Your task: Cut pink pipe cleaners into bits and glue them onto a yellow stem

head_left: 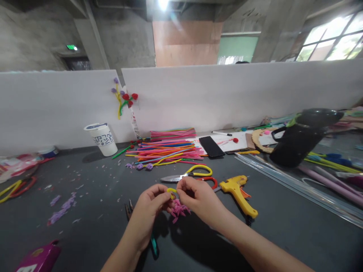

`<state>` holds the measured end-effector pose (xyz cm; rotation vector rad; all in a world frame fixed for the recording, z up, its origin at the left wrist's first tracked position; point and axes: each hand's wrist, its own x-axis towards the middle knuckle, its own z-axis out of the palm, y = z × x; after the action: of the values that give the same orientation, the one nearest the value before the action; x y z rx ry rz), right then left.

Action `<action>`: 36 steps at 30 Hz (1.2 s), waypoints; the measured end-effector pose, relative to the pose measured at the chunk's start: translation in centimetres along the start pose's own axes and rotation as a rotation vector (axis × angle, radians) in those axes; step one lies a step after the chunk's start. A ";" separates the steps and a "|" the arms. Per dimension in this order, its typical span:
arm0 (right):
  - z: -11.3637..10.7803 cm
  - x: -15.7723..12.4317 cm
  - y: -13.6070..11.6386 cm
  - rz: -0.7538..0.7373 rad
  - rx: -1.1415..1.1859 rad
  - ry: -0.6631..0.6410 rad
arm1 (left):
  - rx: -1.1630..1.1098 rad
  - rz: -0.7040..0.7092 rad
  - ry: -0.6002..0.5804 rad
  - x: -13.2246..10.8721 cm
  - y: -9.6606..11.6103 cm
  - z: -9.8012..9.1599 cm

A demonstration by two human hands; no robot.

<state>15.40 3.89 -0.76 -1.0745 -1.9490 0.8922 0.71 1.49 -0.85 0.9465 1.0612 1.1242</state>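
Here, pinching a small bent yellow stick in the left hand and the right hand, just in front of the scissors, with curly pink bits there too.

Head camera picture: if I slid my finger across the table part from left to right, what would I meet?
Red-and-yellow scissors handles, fuzzy purple scraps, a white cup with blue markings, the left hand, the right hand, a yellow glue gun, a shiny black pitcher.
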 end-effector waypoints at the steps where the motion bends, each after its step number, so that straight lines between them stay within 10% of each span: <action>1: 0.0 0.0 -0.1 -0.006 -0.030 -0.003 | 0.010 -0.007 -0.010 0.0 0.0 0.0; 28: -0.1 -0.4 -0.5 -0.100 -0.141 0.035 | 0.255 0.085 -0.021 -0.2 0.5 -0.2; 36: 0.0 -0.1 -0.3 0.016 0.178 -0.001 | -0.058 0.041 0.068 -0.2 0.2 -0.1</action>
<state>15.36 3.67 -0.57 -0.9863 -1.8252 1.0535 0.51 1.39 -0.67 0.8931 1.0627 1.2216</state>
